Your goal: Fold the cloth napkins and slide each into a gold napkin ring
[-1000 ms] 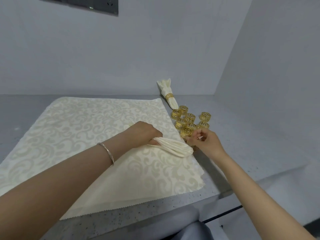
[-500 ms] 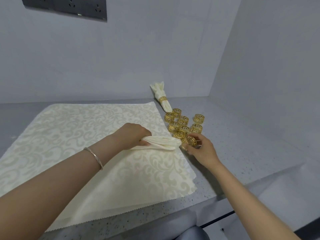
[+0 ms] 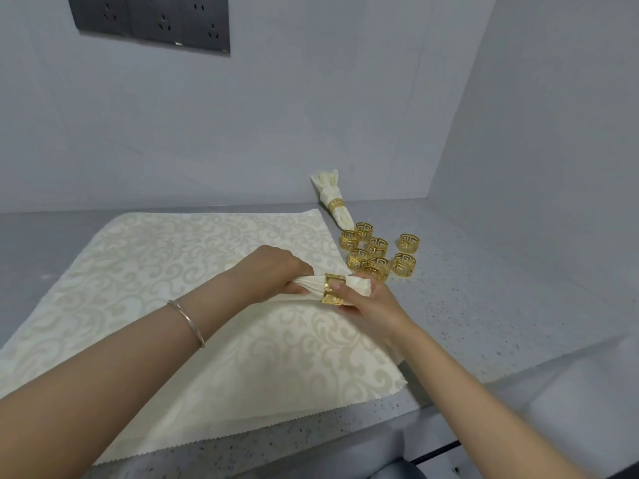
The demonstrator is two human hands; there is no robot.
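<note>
My left hand (image 3: 273, 273) grips a gathered cream napkin (image 3: 313, 284) near its narrow end. A gold napkin ring (image 3: 332, 289) sits around that end, and my right hand (image 3: 366, 302) pinches the ring, with the napkin's tip (image 3: 361, 284) poking out past it. Both hands hover just over a stack of flat cream patterned napkins (image 3: 166, 288) spread on the grey counter. Several loose gold rings (image 3: 378, 252) lie just beyond my right hand. A finished napkin in its ring (image 3: 333, 200) rests farther back by the wall.
The grey speckled counter (image 3: 484, 305) ends in walls at the back and right. Its front edge runs close below the napkin stack. Dark wall sockets (image 3: 152, 22) are mounted high on the back wall. A silver bangle (image 3: 188, 323) circles my left wrist.
My right hand picked a ring from the loose group and brought it onto the gathered napkin's end. The left hand kept its grip on the napkin.
</note>
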